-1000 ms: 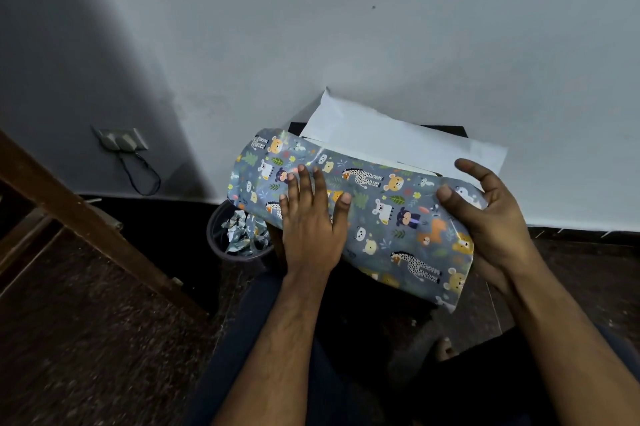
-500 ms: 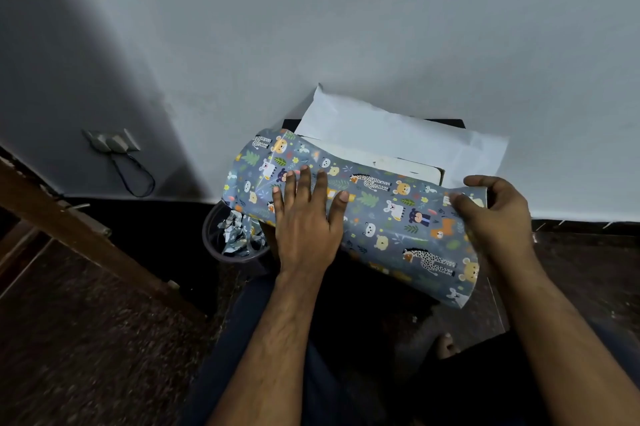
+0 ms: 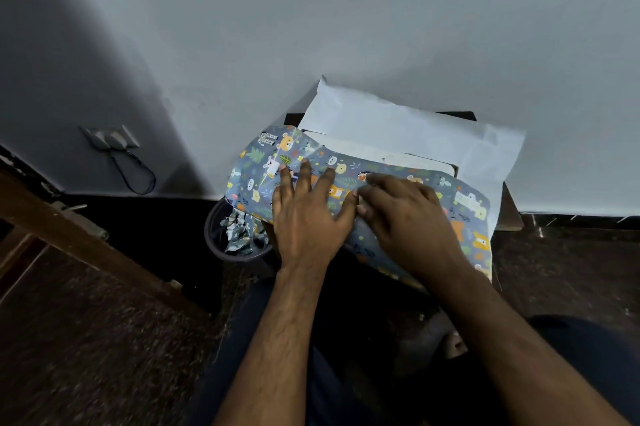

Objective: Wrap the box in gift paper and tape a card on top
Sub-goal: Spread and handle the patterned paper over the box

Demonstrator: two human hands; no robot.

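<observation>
Both bare forearms reach up from the bottom of the frame toward its centre. The left hand (image 3: 308, 217) lies palm down with fingers spread flat, just left of centre. The right hand (image 3: 408, 214) sits just beside it, palm down, its fingers pointing left and touching the left thumb.

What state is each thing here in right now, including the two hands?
Animal-print gift paper: near flap folded over the box, far flap raised, white underside showing.
White box: partly covered.
Left hand: flat, pressing the paper.
Right hand: pressing the paper beside it.
Dark round bin: holds crumpled scraps.
</observation>
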